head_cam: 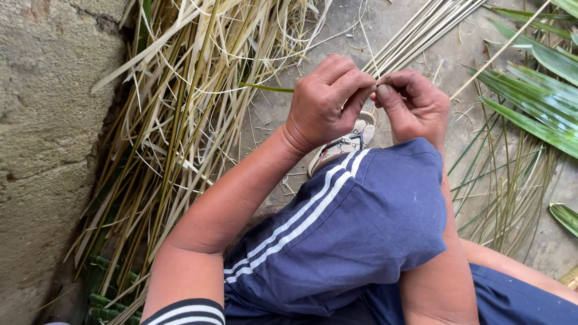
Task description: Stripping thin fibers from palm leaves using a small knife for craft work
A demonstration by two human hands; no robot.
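A rough wall (42,150) runs down the left, with a heap of dry strips (174,120) against it. Green leaves (536,102) lie at the ground's right edge. Above a blue-clad knee (361,216), left hand (325,102) and right hand (412,105) meet, fingers curled together, pinching a thin green strip (265,88) between them.

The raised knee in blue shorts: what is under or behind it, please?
Past the knee, part of a light shoe shows on the concrete ground. The shorts hide the lower leg and the rest of the shoe. Both hands work above.

Outdoor yard workplace, concrete ground (385,24), rough wall (48,150), palm-leaf strips (174,120)
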